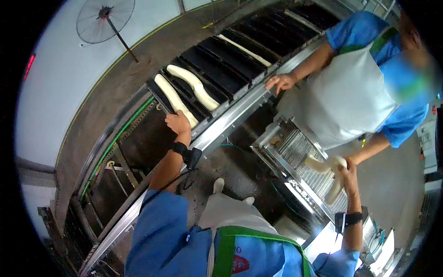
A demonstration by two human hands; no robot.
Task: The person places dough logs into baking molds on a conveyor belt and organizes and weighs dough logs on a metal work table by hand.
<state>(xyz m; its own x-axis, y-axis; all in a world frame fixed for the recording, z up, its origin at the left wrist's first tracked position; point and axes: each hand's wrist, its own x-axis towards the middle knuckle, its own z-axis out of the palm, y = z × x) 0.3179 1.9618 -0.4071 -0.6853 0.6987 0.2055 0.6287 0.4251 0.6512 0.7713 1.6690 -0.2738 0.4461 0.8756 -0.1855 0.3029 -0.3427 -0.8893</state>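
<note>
Near the lower end of a black slatted conveyor (207, 69), my left hand (178, 123) lies on a long pale piece (171, 96), its fingers bent over the side. A second curved pale piece (194, 86) rests in the neighbouring slot, and a thinner one (244, 50) lies farther up. On the right, my right hand (349, 175) is closed around a bent pale piece (333, 165) above a perforated metal tray (300, 152). Another pale piece (334, 191) hangs or lies just below it; whether the two are joined is unclear.
A co-worker (350, 92) in a light apron stands across the tray, one hand (281, 82) at the conveyor's metal rail (230, 115), the other arm reaching near my right hand. A round fan (105, 12) stands at the upper left. Open frame bars (122, 168) lie below the conveyor's end.
</note>
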